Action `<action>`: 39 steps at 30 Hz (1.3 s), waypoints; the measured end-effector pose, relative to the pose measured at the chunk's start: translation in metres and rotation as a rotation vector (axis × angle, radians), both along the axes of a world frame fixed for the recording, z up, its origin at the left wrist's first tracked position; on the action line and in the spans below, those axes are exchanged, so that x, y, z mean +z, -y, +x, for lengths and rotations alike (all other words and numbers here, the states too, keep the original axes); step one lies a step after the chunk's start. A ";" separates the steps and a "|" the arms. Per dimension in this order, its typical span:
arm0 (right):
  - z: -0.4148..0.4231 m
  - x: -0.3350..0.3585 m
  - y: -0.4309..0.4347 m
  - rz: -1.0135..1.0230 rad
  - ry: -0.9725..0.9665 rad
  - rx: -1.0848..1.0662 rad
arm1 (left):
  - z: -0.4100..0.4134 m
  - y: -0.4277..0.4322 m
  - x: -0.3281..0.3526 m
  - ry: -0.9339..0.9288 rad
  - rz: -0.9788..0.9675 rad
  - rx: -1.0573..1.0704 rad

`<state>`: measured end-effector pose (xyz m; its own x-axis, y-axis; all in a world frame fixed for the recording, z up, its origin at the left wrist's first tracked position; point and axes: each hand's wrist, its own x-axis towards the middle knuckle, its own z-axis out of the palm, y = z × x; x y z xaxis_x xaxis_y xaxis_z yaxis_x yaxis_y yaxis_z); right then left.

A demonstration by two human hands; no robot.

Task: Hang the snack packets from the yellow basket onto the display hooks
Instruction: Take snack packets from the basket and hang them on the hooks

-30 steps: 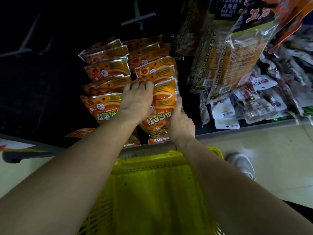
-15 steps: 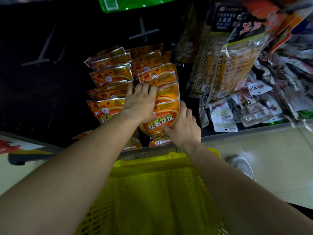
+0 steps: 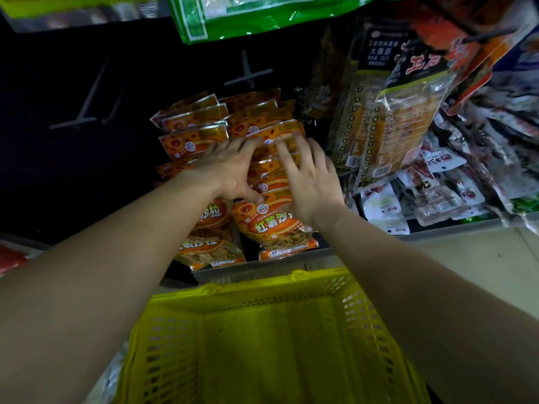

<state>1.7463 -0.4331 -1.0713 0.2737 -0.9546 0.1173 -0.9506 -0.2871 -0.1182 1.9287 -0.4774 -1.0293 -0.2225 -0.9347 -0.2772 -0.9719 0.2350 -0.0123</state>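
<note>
**Both hands flat on the hanging orange packets**

The orange snack packets hang in two overlapping columns at the centre of the frame, against the dark back panel. Our left forearm covers part of the left column.

Our left hand lies on the right column with its grip wide open. The fingers are spread over the upper packets and the thumb touches the top edge of the front one. Our right hand lies just beside it on the same column. Its grip is open too, with the fingers straight, fanned and flat on the packets, and its fingertips are blurred. Neither grip closes round a packet.

The yellow basket sits at the bottom centre, under our forearms, with its perforated walls showing. A grey shelf edge runs between it and the packets.

At the upper left, two display hooks stick out of the panel. A third hook stands above the orange columns.

A green packet hangs at the top centre. At the right hang tall dark and yellow packets, with small white and red packets below them. Pale floor shows at the lower right.
</note>
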 end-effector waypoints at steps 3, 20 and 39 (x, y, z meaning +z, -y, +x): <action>0.003 0.004 0.023 0.059 -0.140 0.112 | 0.002 0.017 0.001 -0.070 -0.026 0.049; 0.002 -0.003 0.072 0.201 -0.194 0.108 | -0.005 0.076 -0.034 -0.370 -0.069 0.128; 0.005 -0.004 0.078 0.295 -0.190 0.008 | -0.014 0.093 -0.039 -0.502 0.051 0.186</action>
<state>1.7512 -0.5110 -1.0752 0.2719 -0.9375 -0.2172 -0.9614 -0.2746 -0.0180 1.9144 -0.5708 -1.0684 -0.1716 -0.9592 -0.2249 -0.8805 0.0469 0.4717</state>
